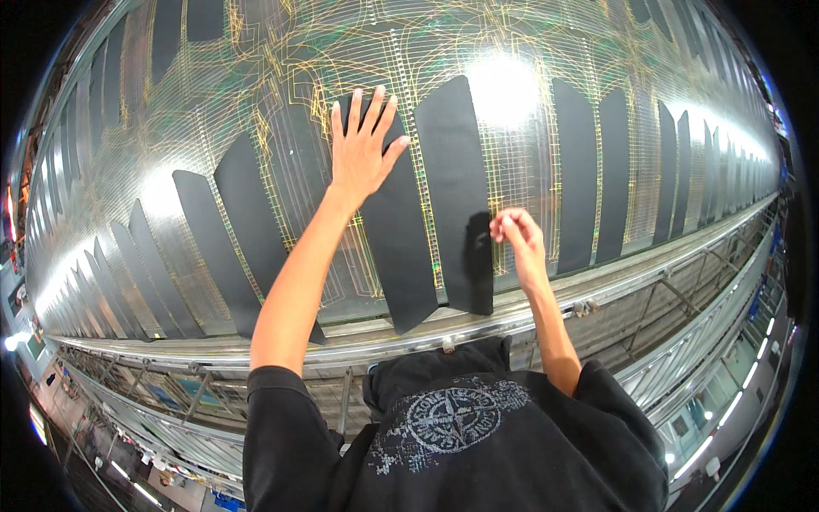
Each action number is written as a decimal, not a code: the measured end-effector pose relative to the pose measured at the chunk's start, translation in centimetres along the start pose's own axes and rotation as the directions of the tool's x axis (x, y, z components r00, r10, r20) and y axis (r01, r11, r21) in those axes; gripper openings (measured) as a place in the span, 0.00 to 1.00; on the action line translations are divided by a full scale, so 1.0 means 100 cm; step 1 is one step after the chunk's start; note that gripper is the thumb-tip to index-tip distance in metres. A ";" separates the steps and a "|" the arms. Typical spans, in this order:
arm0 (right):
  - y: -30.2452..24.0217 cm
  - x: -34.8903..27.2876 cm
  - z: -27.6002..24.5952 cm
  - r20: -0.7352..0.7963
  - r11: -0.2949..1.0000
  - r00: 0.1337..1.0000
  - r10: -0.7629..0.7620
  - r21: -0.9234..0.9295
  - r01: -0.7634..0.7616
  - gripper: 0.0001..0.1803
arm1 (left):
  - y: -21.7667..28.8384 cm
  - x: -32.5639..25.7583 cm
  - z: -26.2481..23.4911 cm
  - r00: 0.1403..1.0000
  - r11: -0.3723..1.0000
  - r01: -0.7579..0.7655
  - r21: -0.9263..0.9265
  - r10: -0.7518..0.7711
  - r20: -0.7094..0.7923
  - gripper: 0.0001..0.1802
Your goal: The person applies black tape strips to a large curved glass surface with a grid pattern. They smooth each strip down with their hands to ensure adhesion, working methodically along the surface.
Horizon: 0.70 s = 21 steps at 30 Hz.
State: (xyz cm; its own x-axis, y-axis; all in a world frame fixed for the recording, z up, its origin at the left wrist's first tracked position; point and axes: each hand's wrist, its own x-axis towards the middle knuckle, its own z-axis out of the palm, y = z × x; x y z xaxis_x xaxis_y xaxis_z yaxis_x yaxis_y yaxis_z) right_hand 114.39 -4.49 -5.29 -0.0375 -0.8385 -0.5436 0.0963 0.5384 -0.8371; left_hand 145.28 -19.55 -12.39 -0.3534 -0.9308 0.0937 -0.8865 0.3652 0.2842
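Spreading left grip [365, 152] flat and empty on a black tapered sheet [397, 247] atop the glossy, yellow-lined bench [522, 175]; just past a second black sheet [450, 171], half-curling right grip [514, 229], cannot tell if holding anything; farther right, silver metal rails [623, 286], white strip lights [731, 408].

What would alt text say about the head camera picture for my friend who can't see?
A person's left hand is spread on a dark panel; the right hand, fingers curled, is beside the next panel. More dark pieces lie along a long, shiny table with yellow lines.
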 end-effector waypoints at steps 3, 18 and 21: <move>0.018 -0.030 -0.014 -0.083 0.999 0.995 0.050 -0.013 -0.052 0.08 | 0.002 -0.001 0.006 1.000 0.999 0.000 -0.036 0.000 -0.011 0.40; 0.096 -0.125 -0.064 -0.328 0.889 0.838 0.436 0.013 -0.458 0.17 | 0.163 -0.267 -0.035 0.960 0.908 0.134 -0.397 -0.020 0.278 0.36; 0.111 -0.113 -0.060 -0.266 0.902 0.863 0.429 0.078 -0.424 0.14 | 0.167 -0.306 -0.056 0.951 0.777 0.289 -0.559 -0.167 0.259 0.19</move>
State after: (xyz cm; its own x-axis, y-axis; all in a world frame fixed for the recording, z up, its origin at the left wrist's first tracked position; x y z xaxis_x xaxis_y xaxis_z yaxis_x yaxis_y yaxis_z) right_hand 109.89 11.47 -8.86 -0.2558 -0.4706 -0.8444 0.1807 0.8348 -0.5200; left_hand 142.94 14.89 -5.18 -0.2657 -0.9418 -0.2057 -0.6241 0.0054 0.7813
